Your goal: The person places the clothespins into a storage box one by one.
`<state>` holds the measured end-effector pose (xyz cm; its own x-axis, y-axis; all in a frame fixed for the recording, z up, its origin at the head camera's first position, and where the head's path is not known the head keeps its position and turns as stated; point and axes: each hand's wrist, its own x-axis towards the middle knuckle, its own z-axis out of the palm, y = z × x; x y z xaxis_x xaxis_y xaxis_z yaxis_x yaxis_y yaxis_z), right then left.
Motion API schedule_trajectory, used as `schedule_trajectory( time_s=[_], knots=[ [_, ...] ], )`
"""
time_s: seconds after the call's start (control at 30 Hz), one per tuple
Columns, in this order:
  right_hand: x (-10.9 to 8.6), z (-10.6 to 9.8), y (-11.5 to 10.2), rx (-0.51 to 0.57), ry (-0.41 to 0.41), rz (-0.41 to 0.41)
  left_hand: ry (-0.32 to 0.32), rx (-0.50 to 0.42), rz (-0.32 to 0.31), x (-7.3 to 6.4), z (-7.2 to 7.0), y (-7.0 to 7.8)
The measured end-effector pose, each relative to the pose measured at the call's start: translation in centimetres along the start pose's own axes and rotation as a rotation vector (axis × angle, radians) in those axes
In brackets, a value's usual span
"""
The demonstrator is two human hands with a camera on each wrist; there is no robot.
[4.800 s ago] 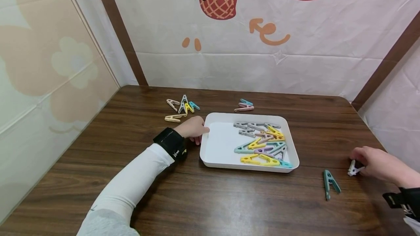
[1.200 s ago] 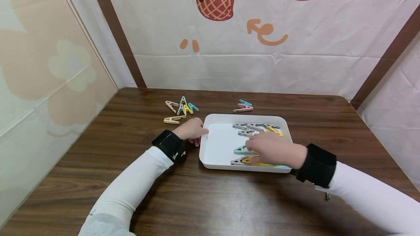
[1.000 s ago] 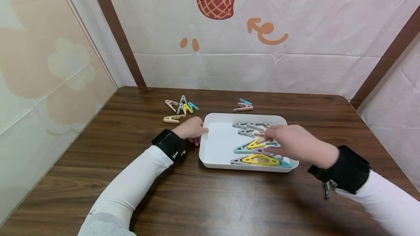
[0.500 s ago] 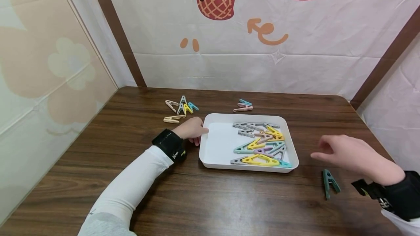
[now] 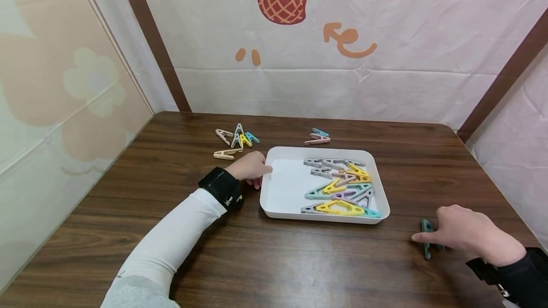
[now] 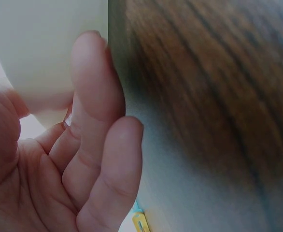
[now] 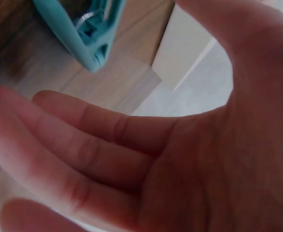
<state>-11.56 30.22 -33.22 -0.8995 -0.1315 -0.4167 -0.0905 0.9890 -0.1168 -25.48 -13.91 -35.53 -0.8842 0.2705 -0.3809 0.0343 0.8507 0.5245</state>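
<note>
My left hand (image 5: 250, 166) pinches the left rim of a white tray (image 5: 282, 189), thumb over the edge and fingers outside. In the left wrist view, the fingers (image 6: 95, 82) lie along the pale tray wall (image 6: 40, 58). Several clothespins in grey, yellow, green, purple and blue, among them a large yellow clothespin (image 5: 357, 210), lie in the tray's right half. My right hand (image 5: 464, 229) hovers over a dark green clothespin (image 5: 427, 252) right of the tray, partly hiding it. The right wrist view has this clothespin (image 7: 66, 36) between thumb and spread fingers, without visible contact.
Beyond my left hand lies a loose group of clothespins, including a cream clothespin (image 5: 224, 154) and a yellow clothespin (image 5: 244, 140). A pink clothespin (image 5: 318, 139) and a blue clothespin (image 5: 319, 132) lie behind the tray. A printed cloth (image 5: 274, 89) hangs behind the wooden table (image 5: 274, 260).
My right hand took a grey clothespin from the right into the tray, released it at the front, then returned right and lowered over the green clothespin. My left hand stayed on the rim.
</note>
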Motion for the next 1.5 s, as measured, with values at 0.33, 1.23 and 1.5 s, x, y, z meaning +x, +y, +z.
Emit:
schedule_trajectory(
  time_s=[0.33, 1.23, 1.5],
  knots=[
    [0.3, 0.6, 0.2, -0.031, -0.022, -0.019, -0.007, -0.002, 0.009, 0.1, 0.0, -0.1],
    [0.9, -1.9, 0.0, -0.134, 0.146, -0.131, 0.003, 0.012, 0.000, -0.1, -0.1, 0.1],
    [1.9, -4.4, -3.1, -0.183, 0.424, -0.274, -0.001, 0.003, -0.014, -0.1, 0.0, 0.1]
  ],
)
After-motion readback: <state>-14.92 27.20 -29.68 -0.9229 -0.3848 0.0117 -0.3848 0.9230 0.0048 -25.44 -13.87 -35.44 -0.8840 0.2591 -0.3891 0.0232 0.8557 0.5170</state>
